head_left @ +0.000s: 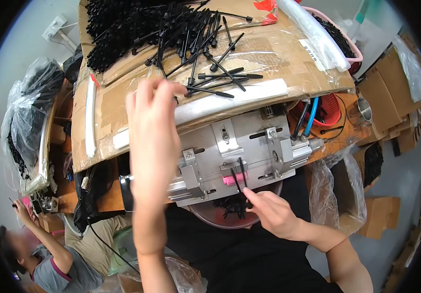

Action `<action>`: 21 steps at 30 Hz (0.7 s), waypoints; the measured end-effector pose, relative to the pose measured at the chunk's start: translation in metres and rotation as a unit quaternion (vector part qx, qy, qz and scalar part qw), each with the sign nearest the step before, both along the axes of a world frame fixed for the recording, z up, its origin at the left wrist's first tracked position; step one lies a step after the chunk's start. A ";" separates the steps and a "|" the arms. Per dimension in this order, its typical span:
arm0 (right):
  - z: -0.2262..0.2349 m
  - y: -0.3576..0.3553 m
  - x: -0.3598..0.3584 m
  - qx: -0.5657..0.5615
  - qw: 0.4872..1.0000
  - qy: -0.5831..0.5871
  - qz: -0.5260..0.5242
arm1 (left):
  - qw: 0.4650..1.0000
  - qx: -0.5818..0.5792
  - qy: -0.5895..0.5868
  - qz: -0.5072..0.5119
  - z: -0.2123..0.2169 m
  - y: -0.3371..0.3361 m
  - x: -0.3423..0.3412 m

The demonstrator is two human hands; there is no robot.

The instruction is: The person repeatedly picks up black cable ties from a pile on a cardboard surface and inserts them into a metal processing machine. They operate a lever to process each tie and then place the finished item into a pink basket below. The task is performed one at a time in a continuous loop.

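- Two slim black pieces, perhaps rods, are pinched in the fingertips of my right hand, before the pink block on a metal fixture.
- My left hand, blurred, is at the near end of loose black rods on cardboard; I cannot tell whether it grips one.
- Below the fixture, a see-through bowl holds more black pieces.

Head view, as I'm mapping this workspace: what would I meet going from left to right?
Bagged black parts, left hand, pink piece, right hand, red basket, small brown carton at lower right.
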State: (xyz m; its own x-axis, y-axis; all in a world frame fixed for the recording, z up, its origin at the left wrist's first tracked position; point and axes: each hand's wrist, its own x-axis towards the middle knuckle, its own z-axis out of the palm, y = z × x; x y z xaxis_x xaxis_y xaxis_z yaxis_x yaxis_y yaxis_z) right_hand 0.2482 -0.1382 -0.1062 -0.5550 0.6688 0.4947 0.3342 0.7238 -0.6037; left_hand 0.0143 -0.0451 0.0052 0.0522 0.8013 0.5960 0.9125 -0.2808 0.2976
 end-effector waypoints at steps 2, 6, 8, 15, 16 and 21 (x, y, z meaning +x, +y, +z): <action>-0.006 0.001 -0.011 -0.012 1.000 -0.007 0.024 | 0.993 -0.084 0.018 -0.076 0.014 0.025 -0.035; -0.014 0.007 -0.018 -0.020 0.999 -0.016 0.024 | 0.982 -0.120 0.025 -0.147 0.017 0.042 -0.041; -0.013 0.008 -0.018 -0.022 0.999 -0.022 0.027 | 0.985 -0.093 -0.063 -0.128 0.020 0.032 -0.035; 0.050 0.030 -0.010 0.060 0.987 -0.141 0.041 | 0.996 -0.016 -0.069 -0.063 0.008 -0.028 -0.033; 0.063 0.034 -0.010 0.055 0.988 -0.137 0.054 | 0.997 -0.009 -0.076 -0.020 0.007 -0.040 -0.033; 0.108 0.102 -0.027 0.176 0.979 -0.086 -0.048 | 0.987 -0.003 -0.146 0.064 -0.003 -0.090 -0.029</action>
State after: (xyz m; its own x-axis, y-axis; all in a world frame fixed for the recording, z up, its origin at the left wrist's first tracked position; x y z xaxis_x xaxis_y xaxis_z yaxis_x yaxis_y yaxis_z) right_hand 0.2213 -0.0358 0.0021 -0.5928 0.5265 0.6094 0.4855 0.8374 -0.2513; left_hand -0.0150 -0.1352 0.0025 -0.2226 0.7939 0.5658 0.8159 -0.1660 0.5539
